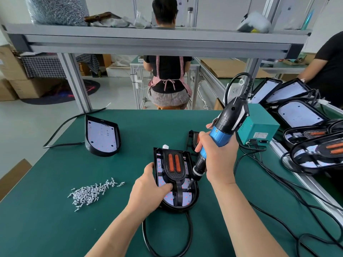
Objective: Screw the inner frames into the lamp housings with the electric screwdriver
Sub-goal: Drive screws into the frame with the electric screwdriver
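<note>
A black lamp housing (pixel 193 201) lies on the green table in front of me, with a black inner frame (pixel 174 175) carrying two orange strips set into it. My left hand (pixel 148 190) grips the housing's left edge, thumb pressing on the frame. My right hand (pixel 217 156) grips the blue and black electric screwdriver (pixel 222 127), tilted, its bit down on the frame's right side near a screw hole. A pile of silver screws (pixel 91 192) lies to the left. A second housing (pixel 102 136) without an inner frame stands at the back left.
A teal power box (pixel 258 128) sits at the right, with black cables (pixel 278 197) trailing across the mat. Several assembled and bare lamps (pixel 300 114) are stacked on the conveyor at the right. A person sits beyond the table; another stands at the far right.
</note>
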`<state>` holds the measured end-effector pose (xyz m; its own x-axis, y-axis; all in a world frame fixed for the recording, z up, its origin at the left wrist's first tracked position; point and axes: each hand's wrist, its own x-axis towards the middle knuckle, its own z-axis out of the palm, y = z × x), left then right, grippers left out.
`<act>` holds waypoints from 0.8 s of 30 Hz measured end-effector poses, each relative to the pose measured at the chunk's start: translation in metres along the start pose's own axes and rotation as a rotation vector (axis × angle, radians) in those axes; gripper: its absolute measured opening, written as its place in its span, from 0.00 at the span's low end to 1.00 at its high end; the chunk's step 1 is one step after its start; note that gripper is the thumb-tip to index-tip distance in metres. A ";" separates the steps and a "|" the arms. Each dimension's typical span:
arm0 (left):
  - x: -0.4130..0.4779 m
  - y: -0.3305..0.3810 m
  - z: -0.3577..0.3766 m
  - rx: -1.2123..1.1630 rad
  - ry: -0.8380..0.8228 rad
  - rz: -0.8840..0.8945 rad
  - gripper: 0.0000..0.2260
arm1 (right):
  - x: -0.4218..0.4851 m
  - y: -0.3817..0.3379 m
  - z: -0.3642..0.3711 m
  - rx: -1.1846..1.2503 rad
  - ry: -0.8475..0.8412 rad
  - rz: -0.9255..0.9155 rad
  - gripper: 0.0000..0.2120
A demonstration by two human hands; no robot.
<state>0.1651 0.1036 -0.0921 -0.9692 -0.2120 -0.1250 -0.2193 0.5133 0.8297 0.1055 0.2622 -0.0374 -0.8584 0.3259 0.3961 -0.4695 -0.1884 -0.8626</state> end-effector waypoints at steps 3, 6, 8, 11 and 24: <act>0.001 -0.001 0.001 -0.022 -0.006 -0.001 0.31 | 0.004 0.001 -0.001 0.006 0.022 0.005 0.08; 0.003 -0.004 0.001 -0.031 -0.003 -0.004 0.30 | 0.006 0.004 -0.001 0.023 0.040 0.015 0.09; 0.004 -0.005 0.002 -0.036 -0.005 -0.008 0.29 | 0.007 0.006 -0.001 0.027 0.041 0.026 0.09; 0.003 -0.007 0.004 -0.034 -0.009 -0.014 0.28 | 0.006 0.010 -0.002 0.021 0.022 0.054 0.09; 0.002 -0.001 0.001 0.037 -0.023 0.002 0.26 | -0.004 -0.003 -0.009 0.092 -0.018 0.049 0.10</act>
<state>0.1637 0.1036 -0.0933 -0.9719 -0.1922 -0.1362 -0.2211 0.5443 0.8092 0.1121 0.2695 -0.0391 -0.8839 0.2976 0.3607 -0.4434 -0.2882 -0.8487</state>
